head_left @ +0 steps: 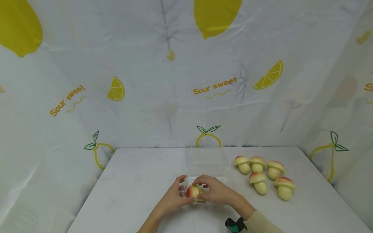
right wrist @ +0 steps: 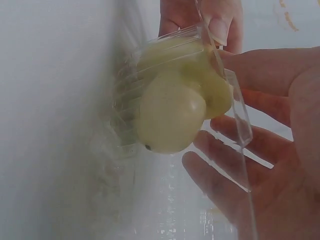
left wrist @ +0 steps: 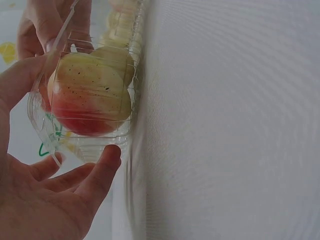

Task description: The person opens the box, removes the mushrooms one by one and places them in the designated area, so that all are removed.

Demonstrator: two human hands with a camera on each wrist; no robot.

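A toy mushroom (head_left: 191,191) with a red-and-yellow cap lies on its side in a clear plastic clamshell box (head_left: 207,157), whose lid is folded back. My left hand (head_left: 173,195) holds the box's left end, thumb over the front rim beside the mushroom and fingers round the outside. From the right, my right hand (head_left: 217,191) reaches in and pinches the mushroom between thumb and fingers. Its speckled cap (left wrist: 90,95) faces the left end in the left wrist view. In the right wrist view the pale stem (right wrist: 172,115) points towards the other end.
Several more toy mushrooms (head_left: 257,184) stand grouped on the white table (head_left: 131,181) to the right of the box. A patterned curtain (head_left: 145,113) hangs behind the table. A black-and-green strap piece (head_left: 235,225) shows by the right sleeve.
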